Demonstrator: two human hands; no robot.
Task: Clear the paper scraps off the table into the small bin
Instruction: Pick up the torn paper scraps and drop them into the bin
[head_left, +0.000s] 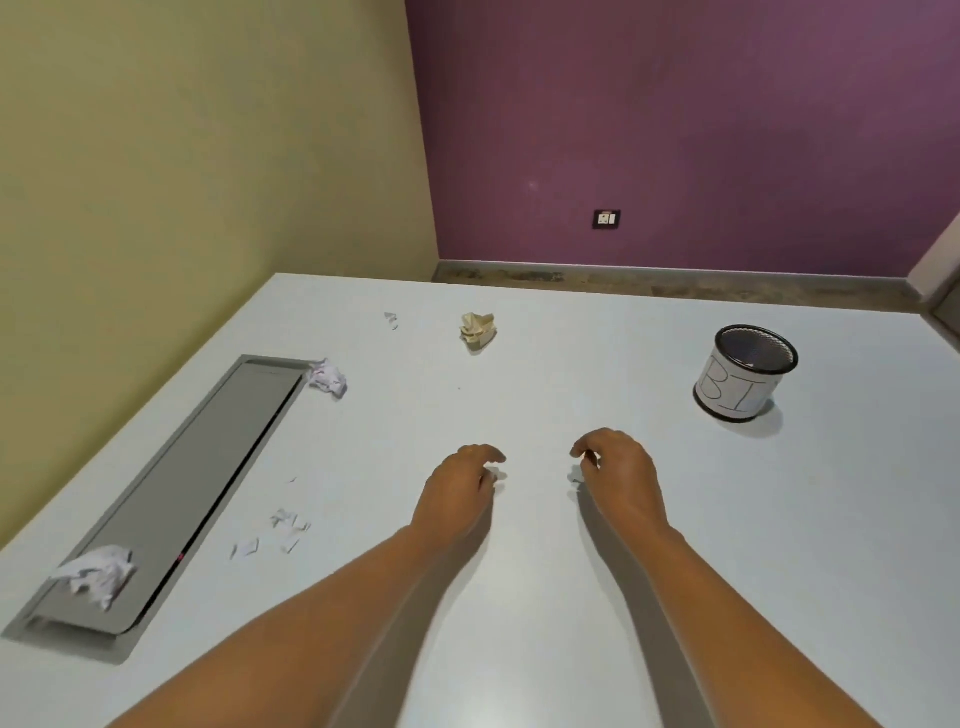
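Left hand (457, 483) and right hand (618, 467) curl fingers over tiny white paper scraps (496, 474); grip unclear. Round black mesh bin (737, 387) stands near the surface's right edge.

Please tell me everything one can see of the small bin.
The small round bin of black wire mesh has white paper wrapped around its wall, with hand-drawn letters "BI" showing. It stands upright and open on the white table, far right, touching nothing else. Its inside looks dark; contents cannot be told.
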